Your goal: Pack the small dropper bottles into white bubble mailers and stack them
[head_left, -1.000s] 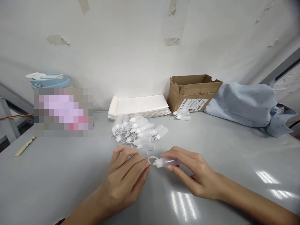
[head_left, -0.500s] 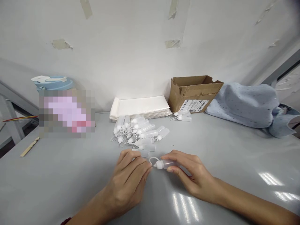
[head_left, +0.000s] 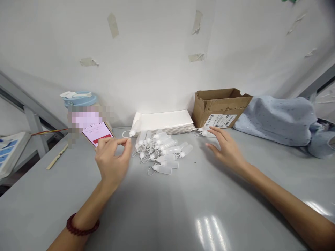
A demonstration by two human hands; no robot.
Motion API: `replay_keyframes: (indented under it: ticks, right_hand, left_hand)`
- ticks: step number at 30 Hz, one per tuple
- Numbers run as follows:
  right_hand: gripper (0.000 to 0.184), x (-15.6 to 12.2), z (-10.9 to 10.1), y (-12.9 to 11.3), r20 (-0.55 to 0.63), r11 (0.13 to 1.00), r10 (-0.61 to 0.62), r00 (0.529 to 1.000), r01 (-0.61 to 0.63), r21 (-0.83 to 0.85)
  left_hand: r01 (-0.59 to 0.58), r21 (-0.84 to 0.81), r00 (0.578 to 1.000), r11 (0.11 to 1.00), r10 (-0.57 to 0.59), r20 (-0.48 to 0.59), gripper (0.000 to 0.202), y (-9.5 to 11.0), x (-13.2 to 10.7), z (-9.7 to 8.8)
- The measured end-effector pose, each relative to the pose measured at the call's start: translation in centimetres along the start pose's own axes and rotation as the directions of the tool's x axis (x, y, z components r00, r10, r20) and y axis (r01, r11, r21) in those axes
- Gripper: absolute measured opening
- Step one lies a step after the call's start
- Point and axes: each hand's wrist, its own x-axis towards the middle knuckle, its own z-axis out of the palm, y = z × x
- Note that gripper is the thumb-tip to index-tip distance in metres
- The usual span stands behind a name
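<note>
My left hand (head_left: pixel 113 160) is raised at the left of the pile, thumb and forefinger pinched at the nozzle end of a small clear squeeze bottle (head_left: pixel 137 121). This bottle tilts with its white cap down, and a thin strap loops out beside the cap. Below and right of it lies a pile of similar squeeze bottles (head_left: pixel 164 148) with white tips and looped straps. My right hand (head_left: pixel 227 148) is open, fingers apart, reaching over a few more bottles (head_left: pixel 201 132) by the cardboard box. Its fingers partly hide them.
White padded envelopes (head_left: pixel 164 120) are stacked against the wall. An open cardboard box (head_left: pixel 220 108) and a pale blue cloth (head_left: pixel 274 118) stand right of them. At left are a phone (head_left: pixel 98 132), a blue-lidded container (head_left: pixel 81 100) and a thin strip (head_left: pixel 57 157) on the grey table (head_left: pixel 157 209).
My left hand has moved up and left with a bottle. My right hand has let go of its bottle, opened, and moved up and right to the bottles by the box.
</note>
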Motion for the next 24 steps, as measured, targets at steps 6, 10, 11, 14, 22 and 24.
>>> replay_keyframes:
  ticks: [6,10,11,14,22,24]
  right_hand:
    - [0.039,0.0,0.8,2.0,0.133,0.990,0.074,0.988,-0.057,-0.130]
    - [0.040,0.0,0.6,2.3,0.192,0.982,0.096,0.977,-0.061,-0.178]
    - [0.040,0.1,0.6,2.3,0.201,0.981,0.098,0.975,-0.060,-0.186]
    - [0.040,0.2,0.5,2.6,0.213,0.975,0.112,0.971,-0.066,-0.211]
    - [0.044,0.3,1.1,3.6,0.231,0.970,0.136,0.963,-0.082,-0.229]
    - [0.044,0.3,1.5,3.8,0.230,0.974,0.125,0.965,-0.075,-0.215]
  left_hand:
    - [-0.038,-0.013,0.985,0.999,0.040,0.167,0.005,0.3,-0.7,1.6]
    - [-0.048,-0.030,0.977,0.998,0.053,0.205,0.009,0.8,-1.1,1.2]
    - [-0.055,-0.035,0.975,0.998,0.061,0.212,0.007,0.8,-1.1,1.0]
    - [-0.087,-0.058,0.969,0.995,0.098,0.227,0.005,0.7,-1.4,0.7]
    - [-0.184,-0.118,0.939,0.976,0.211,0.273,0.005,1.8,-1.5,0.2]
    - [-0.188,-0.111,0.943,0.976,0.211,0.258,0.006,2.0,-1.4,-0.2]
